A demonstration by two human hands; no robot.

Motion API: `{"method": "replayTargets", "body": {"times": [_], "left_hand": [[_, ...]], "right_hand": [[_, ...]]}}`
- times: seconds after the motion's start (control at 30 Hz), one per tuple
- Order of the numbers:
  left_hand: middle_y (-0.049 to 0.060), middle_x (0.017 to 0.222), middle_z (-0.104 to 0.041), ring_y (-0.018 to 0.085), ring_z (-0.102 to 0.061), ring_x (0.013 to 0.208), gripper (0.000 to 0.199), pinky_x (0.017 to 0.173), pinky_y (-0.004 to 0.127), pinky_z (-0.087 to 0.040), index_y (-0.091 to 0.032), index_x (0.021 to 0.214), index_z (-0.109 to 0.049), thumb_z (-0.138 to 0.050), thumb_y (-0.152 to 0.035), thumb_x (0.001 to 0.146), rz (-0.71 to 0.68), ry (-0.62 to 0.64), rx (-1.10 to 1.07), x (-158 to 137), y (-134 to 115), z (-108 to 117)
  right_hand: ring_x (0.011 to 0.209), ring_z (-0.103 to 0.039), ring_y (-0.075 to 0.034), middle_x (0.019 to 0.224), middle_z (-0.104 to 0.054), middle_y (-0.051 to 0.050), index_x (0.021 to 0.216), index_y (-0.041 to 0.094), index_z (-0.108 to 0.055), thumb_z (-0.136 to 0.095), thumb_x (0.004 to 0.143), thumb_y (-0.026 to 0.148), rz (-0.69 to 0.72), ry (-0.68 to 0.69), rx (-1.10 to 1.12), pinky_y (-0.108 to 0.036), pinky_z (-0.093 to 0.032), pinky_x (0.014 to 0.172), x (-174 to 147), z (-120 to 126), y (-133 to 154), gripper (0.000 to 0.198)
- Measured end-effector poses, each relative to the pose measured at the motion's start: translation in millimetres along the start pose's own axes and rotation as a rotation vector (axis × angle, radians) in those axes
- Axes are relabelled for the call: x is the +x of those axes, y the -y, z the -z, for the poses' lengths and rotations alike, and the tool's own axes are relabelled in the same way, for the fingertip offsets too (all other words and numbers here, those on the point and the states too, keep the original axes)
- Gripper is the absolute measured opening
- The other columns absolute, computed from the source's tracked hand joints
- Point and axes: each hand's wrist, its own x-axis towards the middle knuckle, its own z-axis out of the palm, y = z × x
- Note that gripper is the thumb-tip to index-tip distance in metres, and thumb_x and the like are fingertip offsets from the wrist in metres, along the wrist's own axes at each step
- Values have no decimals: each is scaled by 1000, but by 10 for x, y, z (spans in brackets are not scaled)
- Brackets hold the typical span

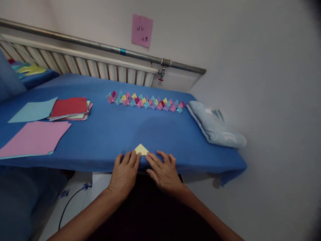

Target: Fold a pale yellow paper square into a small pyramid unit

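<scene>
A small piece of pale yellow paper (141, 149), folded to a triangle with its tip pointing away from me, lies near the front edge of the blue-covered table (107, 134). My left hand (126, 172) rests on its left corner, fingers stretched out and lying flat. On the right corner press the fingertips of my right hand (164, 172), its fingers spread. Part of the paper's lower edge is hidden by the fingers. Farther back, several small folded paper pieces (146, 103) in many colours stand in close rows.
At left lie pink sheets (35, 139), a light blue sheet (32, 111) and a stack topped with red paper (69, 107). A folded grey-blue blanket (217, 129) sits at the right end. Behind the table are a radiator (100, 68) and a pipe (87, 41).
</scene>
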Motion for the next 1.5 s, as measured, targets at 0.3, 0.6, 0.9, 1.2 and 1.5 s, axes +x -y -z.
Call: {"method": "replayTargets", "body": {"times": [0.3, 0.6, 0.9, 1.2, 1.5], "left_hand": [[15, 130, -59, 27, -53, 115, 49, 94, 46, -35, -13, 129, -54, -37, 0, 85, 24, -57, 9, -65, 3, -42], [6, 100, -68, 22, -59, 92, 21, 87, 41, -36, -19, 93, -66, -46, -18, 90, -110, 122, -190, 375, 257, 222], [3, 90, -66, 21, -60, 88, 16, 76, 33, -35, -19, 85, -64, -59, -34, 84, -294, 368, -232, 902, 493, 252], [9, 89, -67, 27, -62, 86, 34, 75, 38, -38, -14, 90, -63, -56, -47, 84, -317, 273, -88, 860, 364, 278], [11, 82, -69, 27, -65, 80, 21, 74, 39, -42, -13, 87, -63, -53, -31, 87, -330, 239, -1, 836, 267, 343]], "right_hand": [[121, -39, -31, 137, -54, -1, 133, 25, -48, -43, 96, 36, -40, -49, 11, -49, -21, 98, -80, 19, -58, 39], [115, -49, -23, 127, -59, -6, 124, 23, -54, -40, 97, 34, -172, -194, 304, -41, -32, 96, -7, 23, -153, 32], [112, -54, -22, 122, -61, -7, 116, 23, -58, -44, 95, 31, -241, -265, 388, -40, -36, 95, 9, -15, -207, 26], [110, -55, -22, 119, -62, -7, 113, 23, -59, -45, 94, 30, -231, -289, 386, -40, -37, 94, 18, -25, -205, 25], [109, -55, -22, 118, -63, -8, 112, 22, -59, -47, 93, 27, -226, -298, 408, -40, -37, 92, 14, -30, -209, 24]]}}
